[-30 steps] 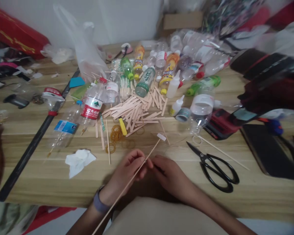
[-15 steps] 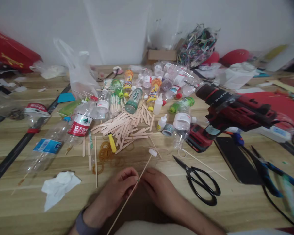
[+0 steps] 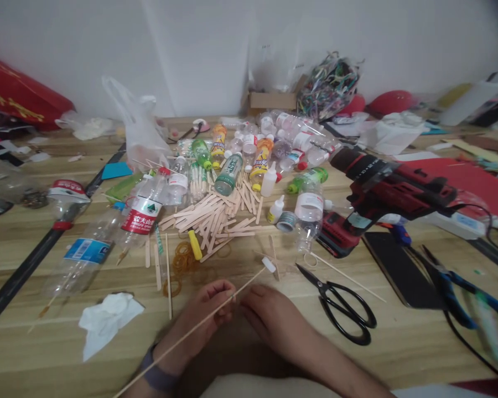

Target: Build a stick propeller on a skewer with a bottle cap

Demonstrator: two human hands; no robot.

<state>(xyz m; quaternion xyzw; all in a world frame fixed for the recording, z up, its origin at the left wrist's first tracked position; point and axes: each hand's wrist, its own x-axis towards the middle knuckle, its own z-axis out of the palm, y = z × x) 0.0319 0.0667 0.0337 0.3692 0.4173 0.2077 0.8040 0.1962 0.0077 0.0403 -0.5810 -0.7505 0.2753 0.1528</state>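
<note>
A thin wooden stick [image 3: 195, 327] slants across the lower middle of the head view, with a white bottle cap [image 3: 269, 264] on its upper end. My left hand [image 3: 211, 309] pinches it between thumb and forefinger, where a small green mark shows on the wood. Just right of those fingertips is my right hand [image 3: 276, 318], its fingers curled together and their tips turned away from view. Whether it grips anything is hidden. Black-handled scissors [image 3: 340, 304] lie open on the table to the right of it.
Beyond my hands lie flat wooden sticks [image 3: 216, 215], rubber bands [image 3: 183, 257] and several plastic bottles [image 3: 229, 174]. A red and black power drill [image 3: 394, 182] stands at right, beside a black phone [image 3: 398, 268] and blue-handled pliers [image 3: 452, 293]. Crumpled tissue [image 3: 110, 320] sits at left.
The stick has tilted lower toward the left, its capped end shifting right. My left hand still pinches it, and the fingertips of my two hands are slightly farther apart. The camera view has shifted slightly.
</note>
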